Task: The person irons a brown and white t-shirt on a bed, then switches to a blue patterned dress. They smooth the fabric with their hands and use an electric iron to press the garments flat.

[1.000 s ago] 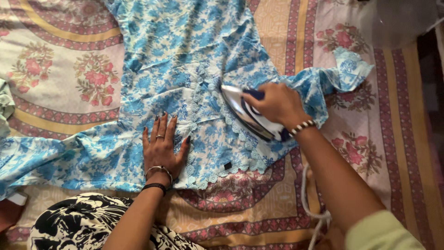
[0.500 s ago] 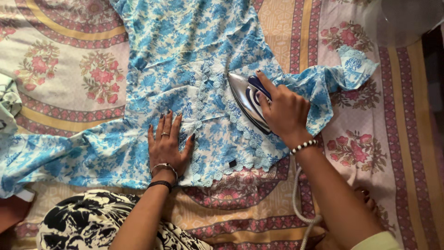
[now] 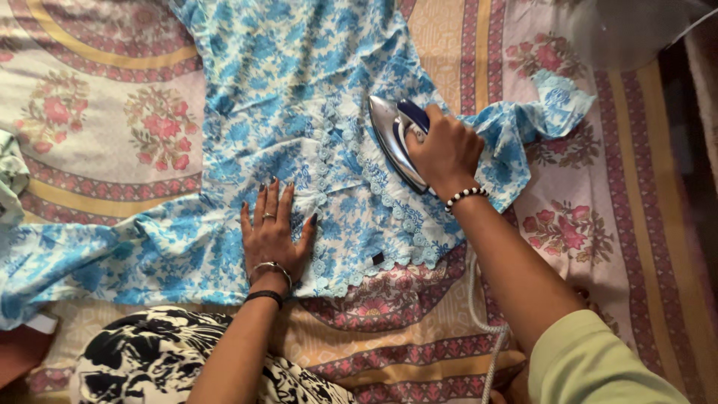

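Observation:
A blue and white floral garment (image 3: 299, 112) lies spread over a patterned bedsheet (image 3: 97, 112). My right hand (image 3: 445, 153) grips the dark handle of a silver clothes iron (image 3: 393, 138), which rests on the garment near its lace-trimmed edge, tip pointing away from me. My left hand (image 3: 273, 232) lies flat on the cloth with fingers spread, to the left of the iron and nearer to me. It wears a ring and bracelets; my right wrist carries a beaded bracelet.
The iron's white cord (image 3: 486, 329) runs down past my right arm. A black and white patterned cloth (image 3: 142, 363) covers my lap at the bottom left. A pale green cloth (image 3: 11, 179) lies at the left edge. A hazy round object (image 3: 621, 30) sits top right.
My right hand has pushed the iron away from me across the garment, up along the lace trim. My left hand has stayed pressed flat on the cloth.

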